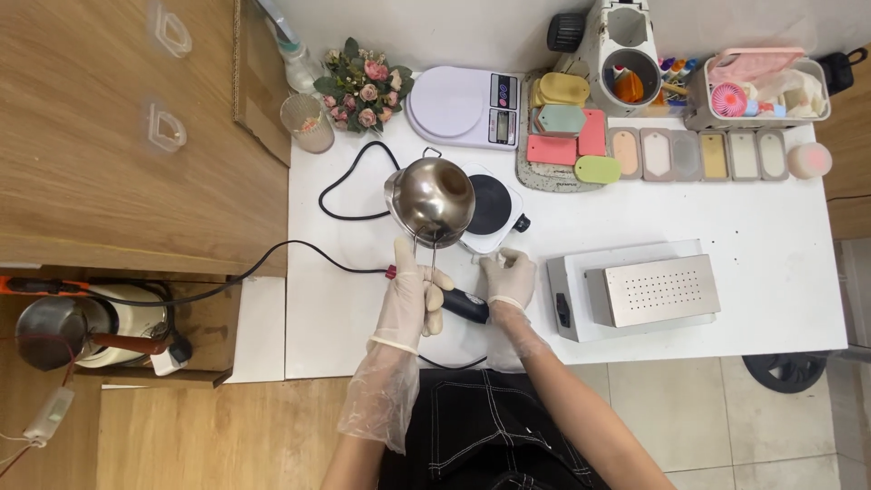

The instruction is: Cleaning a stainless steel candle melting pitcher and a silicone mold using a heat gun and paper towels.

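Working over the white table (726,227): steel pot (431,200) is tipped toward me above the small hotplate (490,210), inside too glary to read contents. My left hand (413,295) is closed around its wire handle. My right hand (508,277) rests on a dark tool (464,306); grip unclear, tool mostly hidden.
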